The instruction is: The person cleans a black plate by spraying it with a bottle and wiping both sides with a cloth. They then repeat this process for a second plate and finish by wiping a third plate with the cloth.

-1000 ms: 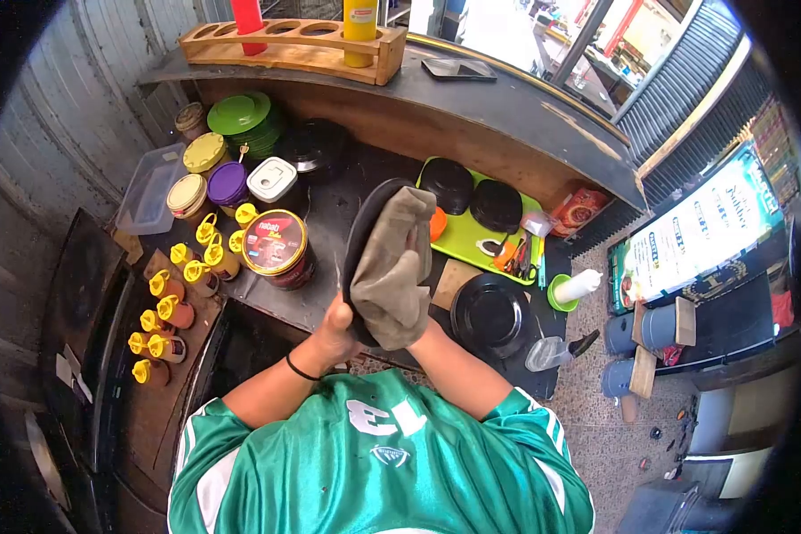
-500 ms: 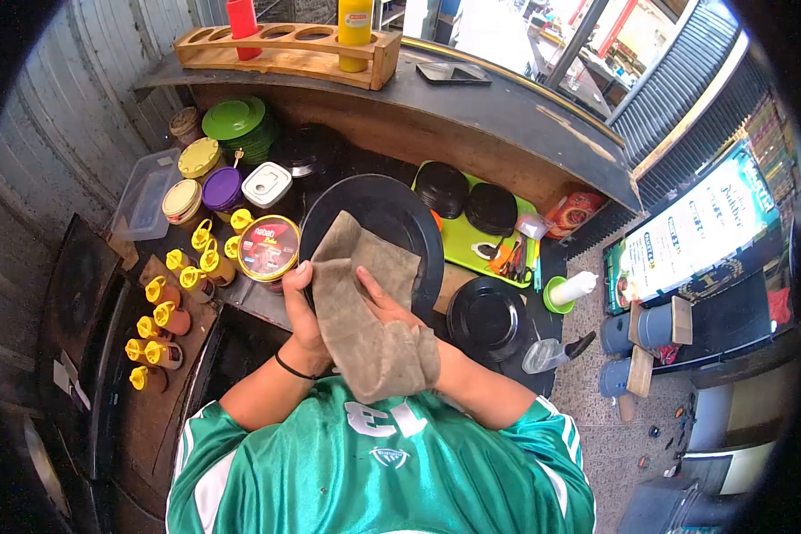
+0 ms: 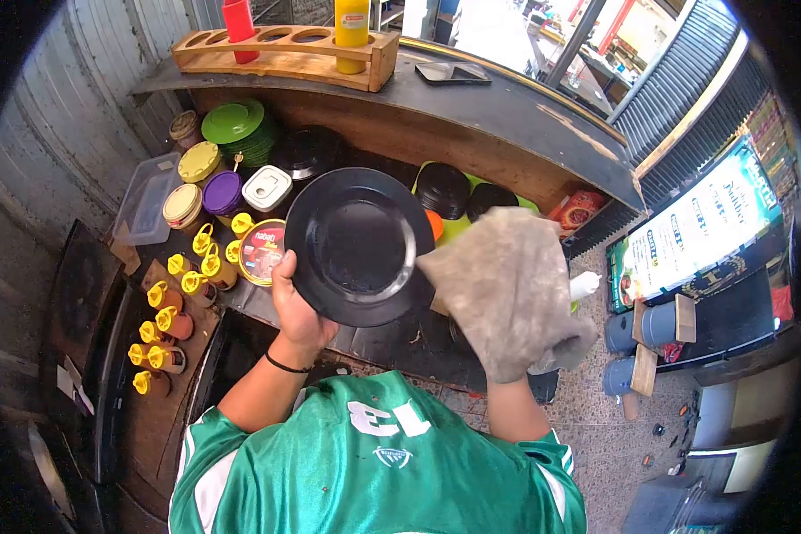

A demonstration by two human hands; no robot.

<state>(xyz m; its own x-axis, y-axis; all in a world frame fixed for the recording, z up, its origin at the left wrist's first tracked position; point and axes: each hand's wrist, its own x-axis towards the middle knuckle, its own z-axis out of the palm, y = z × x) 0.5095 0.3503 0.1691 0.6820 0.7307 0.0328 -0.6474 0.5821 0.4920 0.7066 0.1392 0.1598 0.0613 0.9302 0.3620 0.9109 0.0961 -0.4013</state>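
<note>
Clamped black plate (image 3: 358,245) in left hand (image 3: 301,311), thumb over lower-left rim. Held it above near edge of counter (image 3: 369,343), between red-lidded tub (image 3: 260,254) and green tray (image 3: 454,230). Draped cloth (image 3: 507,294) over right hand; could not tell finger closure. Risked dropping plate through 1-sided rim hold, or knocking white bottle (image 3: 583,285) through loose cloth swing. Faced plate's hollow up toward camera; found no long axis on round shape.

The cloth (image 3: 507,289) (spread wide) blocks the green tray (image 3: 455,229) from above.
</note>
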